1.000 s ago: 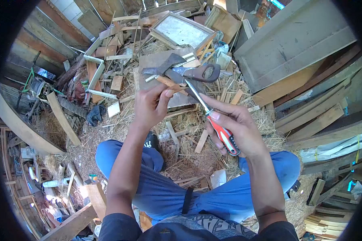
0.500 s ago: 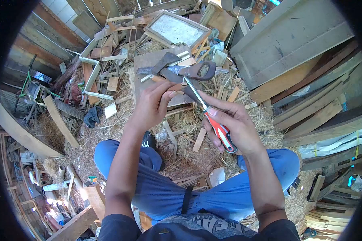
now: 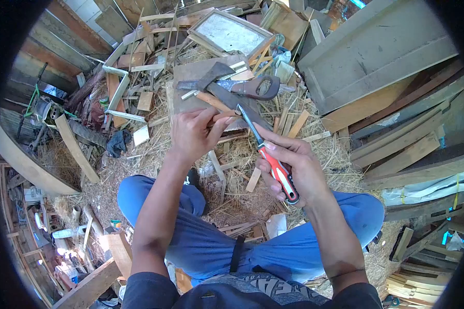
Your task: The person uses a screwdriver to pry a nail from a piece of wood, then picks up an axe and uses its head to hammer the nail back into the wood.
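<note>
My right hand [image 3: 293, 164] is wrapped round the red and white handle of a screwdriver-like tool [image 3: 279, 169], its metal shaft pointing up and left. The shaft's tip meets the end of a small brown wooden piece [image 3: 226, 114], which my left hand [image 3: 193, 135] pinches. Just beyond my hands, a hatchet [image 3: 215, 75] and a handsaw [image 3: 258, 87] lie across each other on a flat board [image 3: 184, 71]. The hatchet's dark handle runs down toward my right hand.
A framed panel [image 3: 229, 32] lies at the top. A large grey door-like panel [image 3: 376, 51] leans at the right above curved planks [image 3: 412, 149]. Wood scraps and straw surround the board. A white zigzag strip [image 3: 119, 92] is at the left.
My right hand and the tool have shifted slightly down, and the shaft now stands steeper against the wooden piece. My left hand keeps its pinch.
</note>
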Motion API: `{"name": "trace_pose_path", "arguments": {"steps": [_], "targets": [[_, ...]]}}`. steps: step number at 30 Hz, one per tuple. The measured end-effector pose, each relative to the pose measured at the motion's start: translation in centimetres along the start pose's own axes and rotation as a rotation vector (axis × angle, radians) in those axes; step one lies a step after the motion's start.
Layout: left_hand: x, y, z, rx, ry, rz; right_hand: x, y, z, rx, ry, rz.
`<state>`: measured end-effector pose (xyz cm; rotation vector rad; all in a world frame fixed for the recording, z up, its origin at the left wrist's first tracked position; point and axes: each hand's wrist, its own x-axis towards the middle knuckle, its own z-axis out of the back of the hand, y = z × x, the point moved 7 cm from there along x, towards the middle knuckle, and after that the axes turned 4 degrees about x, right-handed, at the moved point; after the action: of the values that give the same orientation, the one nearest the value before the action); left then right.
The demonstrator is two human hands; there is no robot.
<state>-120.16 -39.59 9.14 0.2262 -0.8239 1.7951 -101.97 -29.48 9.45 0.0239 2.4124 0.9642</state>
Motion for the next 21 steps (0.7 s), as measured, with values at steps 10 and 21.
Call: {"name": "trace_pose_path", "arguments": {"steps": [10, 21], "targets": [[0.0, -0.3, 0.1, 0.032, 0.043, -0.064, -0.5, -0.3, 0.6, -0.007, -0.04, -0.053], [-2.0, -4.0, -0.9, -0.184, 0.002, -0.346, 2.2, 1.3, 4.4, 0.068, -0.29, 0.15]]}}
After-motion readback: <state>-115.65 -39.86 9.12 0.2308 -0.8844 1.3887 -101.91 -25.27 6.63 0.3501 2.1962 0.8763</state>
